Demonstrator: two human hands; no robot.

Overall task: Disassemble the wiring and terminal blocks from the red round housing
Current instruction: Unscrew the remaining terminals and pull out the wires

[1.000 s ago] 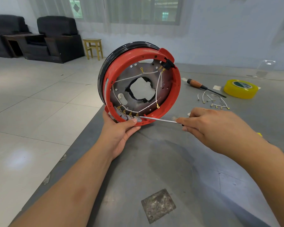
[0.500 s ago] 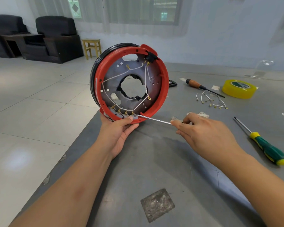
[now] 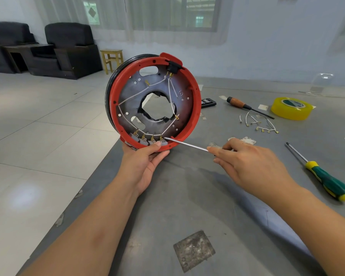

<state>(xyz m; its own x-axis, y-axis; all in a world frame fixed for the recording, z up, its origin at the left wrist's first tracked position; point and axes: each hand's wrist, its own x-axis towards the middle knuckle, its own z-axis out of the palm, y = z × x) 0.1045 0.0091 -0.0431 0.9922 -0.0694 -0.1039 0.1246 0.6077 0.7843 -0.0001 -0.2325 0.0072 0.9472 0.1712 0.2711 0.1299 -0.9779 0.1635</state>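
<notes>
Gripping the red housing [image 3: 195, 108], hands [image 3: 145, 164] steady a screwdriver [image 3: 185, 144].

Left hand [image 3: 145, 166] grips lower rim of red round housing [image 3: 194, 108], held upright on edge above desk [image 3: 187, 196]; thumb presses rim beside row of grey terminal blocks [image 3: 147, 140]. White wires [image 3: 131, 97] run across metal plate inside. Right hand [image 3: 247, 164] pinches thin screwdriver [image 3: 187, 144], tip at rightmost block. Beyond right hand: loose wires [image 3: 257, 124], wooden-handled screwdriver [image 3: 241, 105], yellow tape roll [image 3: 291, 109]. Right of right hand: green-handled screwdriver [image 3: 327, 178].
</notes>
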